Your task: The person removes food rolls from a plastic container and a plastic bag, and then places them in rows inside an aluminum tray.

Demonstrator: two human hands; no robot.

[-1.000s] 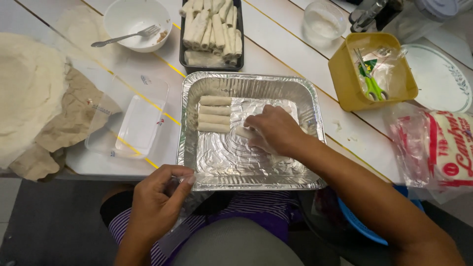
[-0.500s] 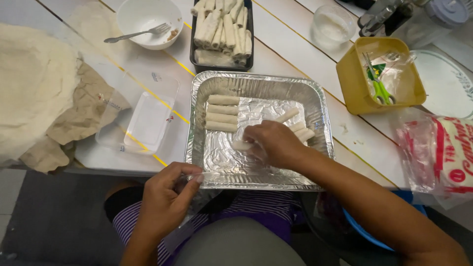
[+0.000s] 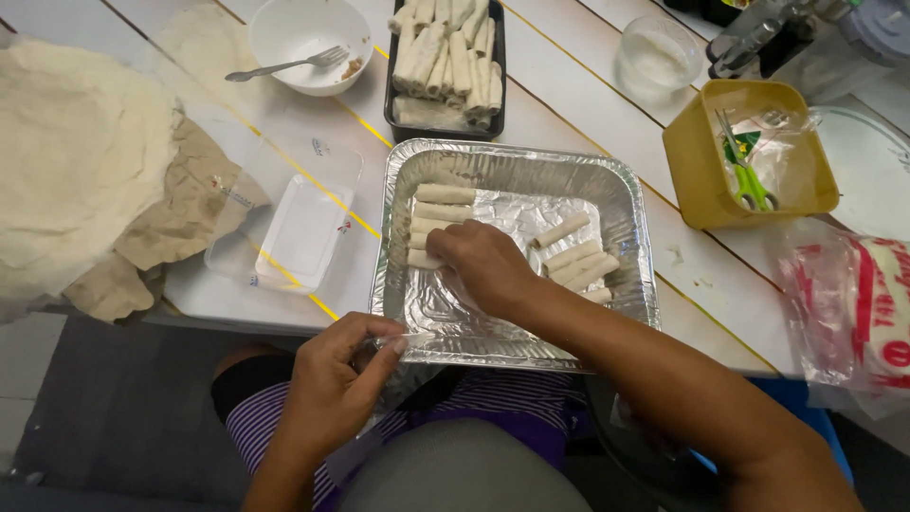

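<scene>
Bright, even overhead light, soft shadows beneath both hands, glare off the foil tray (image 3: 633, 204) beside the right hand (image 3: 483, 267), edges slightly bowed, focus sharp.

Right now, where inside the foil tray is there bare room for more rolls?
In the foil tray, foil lies bare along the near edge, and in a strip between the left stack of rolls and the right group of rolls. The right hand covers the middle. The left hand pinches the near rim.

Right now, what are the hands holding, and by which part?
The left hand pinches the foil tray by its near rim. The right hand rests on a roll inside; a grip cannot be told.
</scene>
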